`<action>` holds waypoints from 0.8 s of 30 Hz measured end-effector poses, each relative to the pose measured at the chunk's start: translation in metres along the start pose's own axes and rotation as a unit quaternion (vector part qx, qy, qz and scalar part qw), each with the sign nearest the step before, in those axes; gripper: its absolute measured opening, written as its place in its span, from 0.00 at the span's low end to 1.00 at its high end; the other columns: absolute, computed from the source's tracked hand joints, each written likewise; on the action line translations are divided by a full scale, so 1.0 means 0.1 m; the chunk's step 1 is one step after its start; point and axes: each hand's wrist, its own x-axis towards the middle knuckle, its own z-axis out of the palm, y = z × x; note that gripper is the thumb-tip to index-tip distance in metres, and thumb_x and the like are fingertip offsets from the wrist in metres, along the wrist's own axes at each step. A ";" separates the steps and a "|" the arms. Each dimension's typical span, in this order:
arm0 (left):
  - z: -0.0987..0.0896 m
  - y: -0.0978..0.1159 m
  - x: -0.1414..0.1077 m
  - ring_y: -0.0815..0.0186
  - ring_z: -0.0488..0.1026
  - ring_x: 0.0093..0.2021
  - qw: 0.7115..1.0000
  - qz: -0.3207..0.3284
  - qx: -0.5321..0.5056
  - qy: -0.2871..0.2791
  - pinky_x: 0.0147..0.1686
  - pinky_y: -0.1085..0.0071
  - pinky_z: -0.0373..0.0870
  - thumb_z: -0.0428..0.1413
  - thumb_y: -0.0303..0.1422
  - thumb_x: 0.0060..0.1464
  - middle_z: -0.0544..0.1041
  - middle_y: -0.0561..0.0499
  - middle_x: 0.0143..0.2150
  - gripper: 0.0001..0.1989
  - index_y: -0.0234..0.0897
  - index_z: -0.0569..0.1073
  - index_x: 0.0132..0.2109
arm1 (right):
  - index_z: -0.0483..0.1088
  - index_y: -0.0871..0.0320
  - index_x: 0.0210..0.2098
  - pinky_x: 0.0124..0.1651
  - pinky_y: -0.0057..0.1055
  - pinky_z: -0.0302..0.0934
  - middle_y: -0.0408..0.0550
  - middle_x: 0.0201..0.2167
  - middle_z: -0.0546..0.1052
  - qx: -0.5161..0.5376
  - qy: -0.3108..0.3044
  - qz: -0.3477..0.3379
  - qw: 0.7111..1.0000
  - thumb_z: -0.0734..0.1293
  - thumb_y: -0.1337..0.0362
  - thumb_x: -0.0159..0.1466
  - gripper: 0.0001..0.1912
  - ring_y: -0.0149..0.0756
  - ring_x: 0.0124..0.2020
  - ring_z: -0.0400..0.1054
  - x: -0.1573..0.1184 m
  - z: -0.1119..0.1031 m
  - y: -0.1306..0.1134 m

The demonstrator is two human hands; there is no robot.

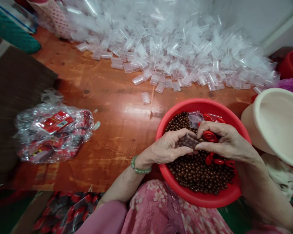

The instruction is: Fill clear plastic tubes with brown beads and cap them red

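Observation:
My left hand (169, 146), with a green bead bracelet at the wrist, grips a small clear plastic container (188, 141) that looks full of brown balls. Closed at the container's right end is my right hand (223, 141), its fingertips touching it. Tucked in the right palm is a red plastic cap (210, 136). Both hands are above a red basin (161, 127) filled with shiny brown balls (197, 177). Several loose red caps (218, 161) and a few open clear tubes (194, 119) lie on the balls.
A big heap of clear plastic tubes (173, 58) spreads over the back of the wooden table (112, 130); one tube (146, 98) lies apart. At left sits a bag of red-capped packs (56, 133) beside a brown box (17, 97). A cream bucket (261, 113) stands at right.

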 end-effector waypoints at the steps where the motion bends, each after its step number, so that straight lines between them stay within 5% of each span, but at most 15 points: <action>1: 0.00 0.00 0.00 0.70 0.75 0.37 1.000 -0.002 -0.014 0.001 0.42 0.72 0.71 0.60 0.29 0.58 0.77 0.51 0.37 0.10 0.35 0.72 0.47 | 0.70 0.57 0.33 0.33 0.22 0.61 0.38 0.27 0.73 0.005 0.008 0.006 1.000 0.73 0.66 0.62 0.07 0.25 0.28 0.66 -0.02 0.00 -0.01; 5: -0.01 -0.01 0.02 0.68 0.78 0.40 0.996 -0.008 -0.081 0.032 0.45 0.71 0.74 0.61 0.29 0.58 0.79 0.49 0.40 0.11 0.35 0.73 0.48 | 0.71 0.57 0.33 0.31 0.22 0.61 0.38 0.25 0.72 0.035 -0.021 0.034 0.999 0.77 0.59 0.59 0.12 0.26 0.26 0.65 -0.11 -0.02 -0.10; 9: -0.05 -0.04 0.04 0.70 0.79 0.39 0.990 0.015 -0.136 0.041 0.45 0.72 0.75 0.64 0.29 0.56 0.80 0.49 0.41 0.14 0.36 0.73 0.49 | 0.75 0.52 0.46 0.28 0.22 0.61 0.39 0.28 0.74 0.054 -0.055 0.103 0.992 0.73 0.53 0.63 0.16 0.27 0.26 0.66 -0.19 -0.04 -0.09; 12: -0.05 -0.04 0.05 0.68 0.79 0.41 0.989 0.010 -0.140 0.049 0.47 0.71 0.75 0.64 0.28 0.55 0.80 0.48 0.43 0.17 0.37 0.73 0.51 | 0.74 0.49 0.55 0.32 0.26 0.65 0.44 0.34 0.78 0.072 0.014 0.158 0.985 0.61 0.52 0.72 0.18 0.32 0.32 0.72 -0.23 -0.03 -0.01; 17: -0.03 -0.03 0.04 0.66 0.79 0.43 0.992 -0.015 -0.117 0.054 0.48 0.69 0.74 0.64 0.30 0.56 0.80 0.46 0.45 0.18 0.37 0.73 0.53 | 0.77 0.46 0.54 0.51 0.32 0.66 0.45 0.46 0.79 0.104 0.129 0.163 0.973 0.67 0.56 0.68 0.16 0.40 0.51 0.71 -0.17 0.02 0.04; 21: -0.01 -0.01 0.03 0.68 0.79 0.41 0.994 -0.036 -0.093 0.054 0.47 0.70 0.73 0.63 0.33 0.57 0.80 0.48 0.42 0.14 0.36 0.73 0.50 | 0.80 0.45 0.47 0.49 0.27 0.66 0.42 0.42 0.79 0.222 0.165 0.149 0.949 0.73 0.58 0.63 0.12 0.31 0.42 0.72 -0.05 0.11 0.04; 24: 0.01 0.02 0.04 0.70 0.78 0.38 0.992 -0.039 -0.082 0.082 0.44 0.72 0.73 0.64 0.33 0.56 0.80 0.50 0.40 0.12 0.35 0.73 0.46 | 0.80 0.48 0.40 0.38 0.22 0.67 0.40 0.33 0.77 0.356 0.217 0.165 0.894 0.78 0.57 0.57 0.11 0.26 0.32 0.70 0.05 0.19 0.07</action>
